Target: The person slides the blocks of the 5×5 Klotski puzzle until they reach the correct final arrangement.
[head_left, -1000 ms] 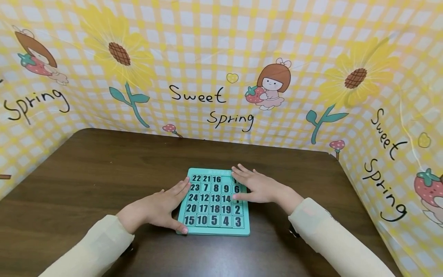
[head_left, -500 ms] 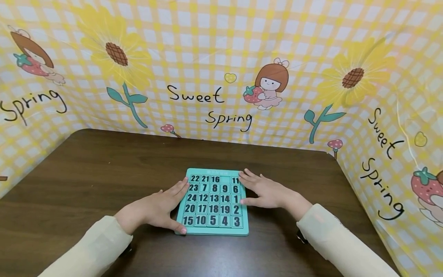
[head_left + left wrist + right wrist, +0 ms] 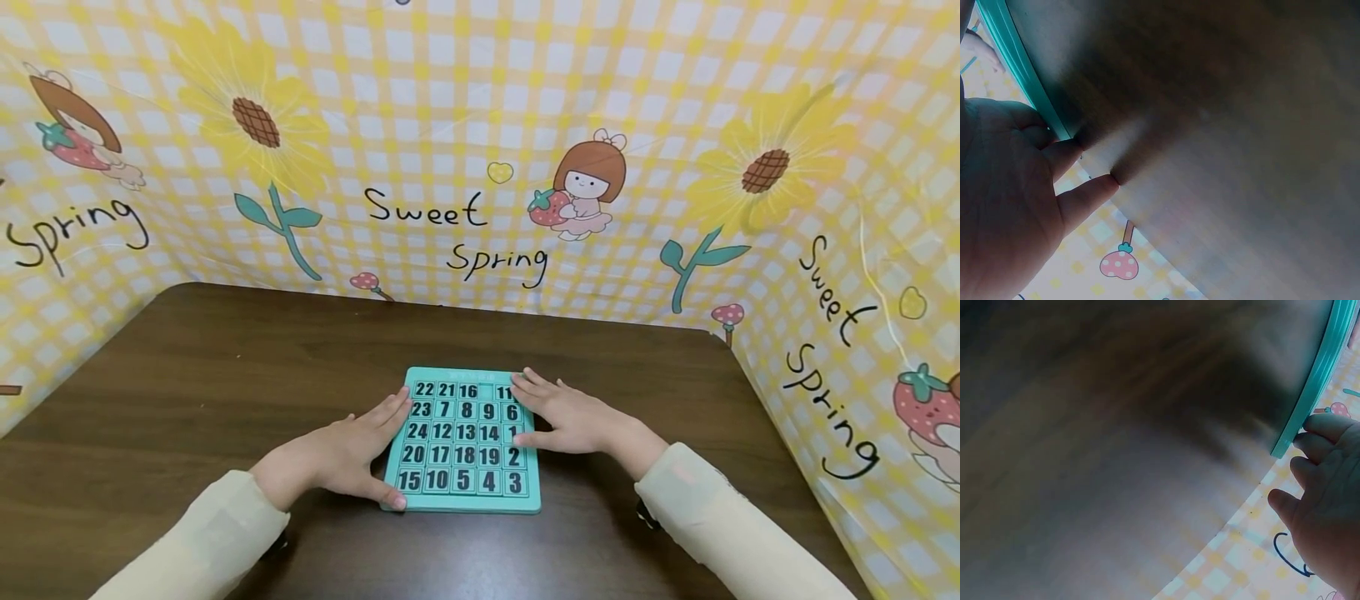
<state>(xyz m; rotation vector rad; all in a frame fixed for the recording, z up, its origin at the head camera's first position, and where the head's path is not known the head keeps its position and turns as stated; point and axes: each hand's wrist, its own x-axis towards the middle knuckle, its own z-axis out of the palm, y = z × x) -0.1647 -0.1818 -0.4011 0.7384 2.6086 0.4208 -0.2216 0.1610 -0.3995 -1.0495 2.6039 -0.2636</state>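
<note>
A teal number sliding puzzle (image 3: pixel 464 503) lies flat on the dark wooden table, its numbered tiles in rows and one narrow gap in the far row. Beside that gap, the tile marked 11 (image 3: pixel 503 392) sits out of line, shifted left of the 6 below it. My left hand (image 3: pixel 341 457) rests along the left edge, thumb at the near corner and fingers extended by the far part. From the right, my right hand (image 3: pixel 577 415) reaches over the edge, fingertips at the 11 tile and thumb at the 1 tile. Both wrist views show the teal frame's side (image 3: pixel 1019 62) beside extended fingers.
The brown table (image 3: pixel 247 375) spreads around the puzzle. Yellow checked cloth (image 3: pixel 435 108) with printed flowers, figures and lettering rises along the back and both sides of the table.
My right hand drew back rightward, then came slightly left again. Since half a second ago, the 11 tile has slid left, narrowing the gap. My left hand keeps its place.
</note>
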